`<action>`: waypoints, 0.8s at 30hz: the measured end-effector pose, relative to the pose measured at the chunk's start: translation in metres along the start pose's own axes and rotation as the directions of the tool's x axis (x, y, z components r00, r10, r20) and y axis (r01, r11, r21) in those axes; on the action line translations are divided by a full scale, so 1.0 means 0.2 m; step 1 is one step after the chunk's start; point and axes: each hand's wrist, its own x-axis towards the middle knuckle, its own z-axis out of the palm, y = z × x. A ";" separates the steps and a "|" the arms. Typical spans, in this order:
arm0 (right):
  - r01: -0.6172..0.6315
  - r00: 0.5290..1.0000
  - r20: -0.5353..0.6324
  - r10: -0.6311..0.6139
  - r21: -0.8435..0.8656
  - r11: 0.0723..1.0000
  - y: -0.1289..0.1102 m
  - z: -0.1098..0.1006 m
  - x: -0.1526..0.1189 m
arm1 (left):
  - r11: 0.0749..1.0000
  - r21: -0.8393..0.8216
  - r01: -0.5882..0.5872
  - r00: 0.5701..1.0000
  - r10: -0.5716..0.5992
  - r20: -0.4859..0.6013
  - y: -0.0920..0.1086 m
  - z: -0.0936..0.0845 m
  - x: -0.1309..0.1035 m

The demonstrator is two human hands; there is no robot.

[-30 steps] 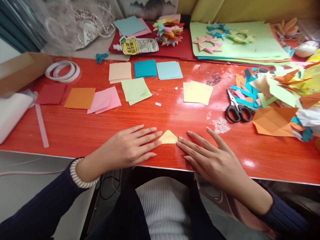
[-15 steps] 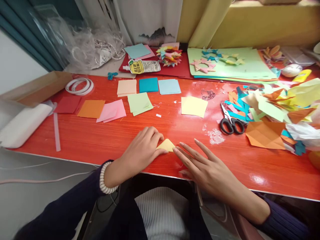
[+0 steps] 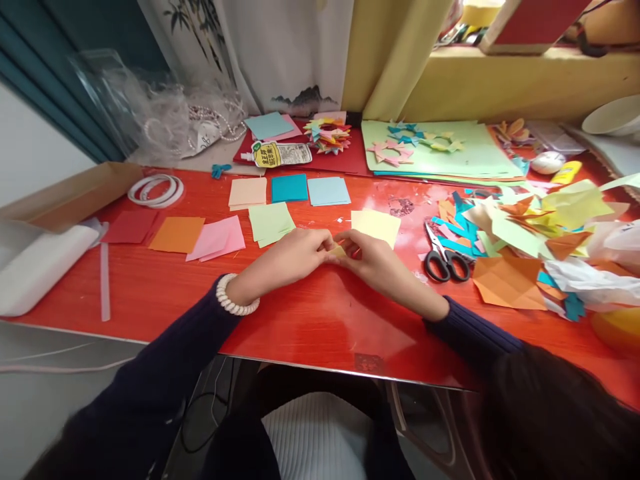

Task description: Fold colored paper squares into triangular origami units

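A small folded piece of yellow paper (image 3: 339, 251) is pinched between both hands over the red table (image 3: 300, 313). My left hand (image 3: 295, 257) holds its left side, fingers closed and thumb below. On the right side, my right hand (image 3: 373, 261) grips it with bent fingers. The fingers cover much of the paper. Just behind the hands lies a stack of pale yellow squares (image 3: 377, 225). Light green squares (image 3: 270, 223) lie behind my left hand.
Black-handled scissors (image 3: 447, 260) and a heap of paper scraps (image 3: 540, 233) lie at the right. Orange (image 3: 177, 235), pink (image 3: 216, 239) and blue squares (image 3: 289, 188) lie left and behind. White tape rolls (image 3: 156, 191) sit far left. Dark hair (image 3: 560, 413) shows at lower right.
Both hands and the folded yellow paper have moved away from the table's front edge. My right hand, spread before, now has bent fingers on the paper. The camera view has shifted.
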 end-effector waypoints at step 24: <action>0.100 0.993 -0.050 -0.110 -0.169 0.980 0.01 0.00 -0.04 | 0.922 0.246 -0.298 0.922 0.345 -0.178 -0.18 0.12 -0.07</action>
